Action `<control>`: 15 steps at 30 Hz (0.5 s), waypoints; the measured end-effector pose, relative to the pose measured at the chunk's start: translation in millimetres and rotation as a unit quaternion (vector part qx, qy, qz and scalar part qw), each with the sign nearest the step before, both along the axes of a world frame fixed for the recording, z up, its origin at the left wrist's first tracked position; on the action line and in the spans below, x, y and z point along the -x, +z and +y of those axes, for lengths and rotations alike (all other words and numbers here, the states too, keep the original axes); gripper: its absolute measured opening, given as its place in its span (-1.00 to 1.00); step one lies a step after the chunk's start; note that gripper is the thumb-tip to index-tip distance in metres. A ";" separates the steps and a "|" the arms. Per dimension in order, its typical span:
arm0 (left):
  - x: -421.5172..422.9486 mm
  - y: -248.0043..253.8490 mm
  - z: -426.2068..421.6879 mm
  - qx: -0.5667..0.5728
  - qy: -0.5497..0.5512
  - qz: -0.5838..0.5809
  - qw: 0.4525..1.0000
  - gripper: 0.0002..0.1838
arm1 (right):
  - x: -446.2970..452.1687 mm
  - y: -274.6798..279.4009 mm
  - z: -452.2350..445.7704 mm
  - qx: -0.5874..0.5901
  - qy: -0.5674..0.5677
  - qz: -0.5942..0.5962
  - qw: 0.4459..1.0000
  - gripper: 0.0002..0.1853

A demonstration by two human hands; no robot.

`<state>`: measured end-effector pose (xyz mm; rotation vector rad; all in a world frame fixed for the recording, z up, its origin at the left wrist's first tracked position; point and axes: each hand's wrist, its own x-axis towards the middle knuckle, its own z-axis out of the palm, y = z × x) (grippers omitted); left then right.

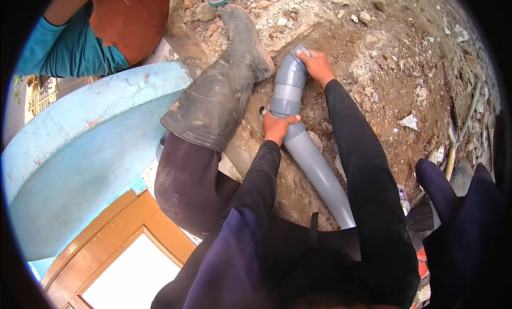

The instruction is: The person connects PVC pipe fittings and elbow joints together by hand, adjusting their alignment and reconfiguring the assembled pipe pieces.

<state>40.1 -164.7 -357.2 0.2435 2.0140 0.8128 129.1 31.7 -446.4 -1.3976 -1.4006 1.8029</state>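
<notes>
A grey PVC pipe (320, 173) slants from my lap up over the dirt. Fittings join its upper end: a bent collar held low, then a pipe elbow (291, 74) that angles to the upper right. My left hand (278, 129) is closed around the lower fitting, its thumb lying across the front. At the top, my right hand (318, 66) grips the elbow's open end, with the thumb at the rim and the other fingers partly hidden. A small round metal end (262, 110) shows beside my left hand; its kind cannot be made out.
My muddy rubber boot (234, 58) rests left of the pipe. A light-blue curved concrete ledge (106, 101) and a wooden door frame (120, 245) are at the left. Another person in teal and rust clothing (130, 21) is at upper left. Rubble (394, 85) covers the ground on the right.
</notes>
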 end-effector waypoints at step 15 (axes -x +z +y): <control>-30.2 122.6 69.0 -0.138 -0.207 -0.157 0.956 -0.28 | -161.3 165.8 39.4 -0.067 0.033 0.068 0.995 -0.50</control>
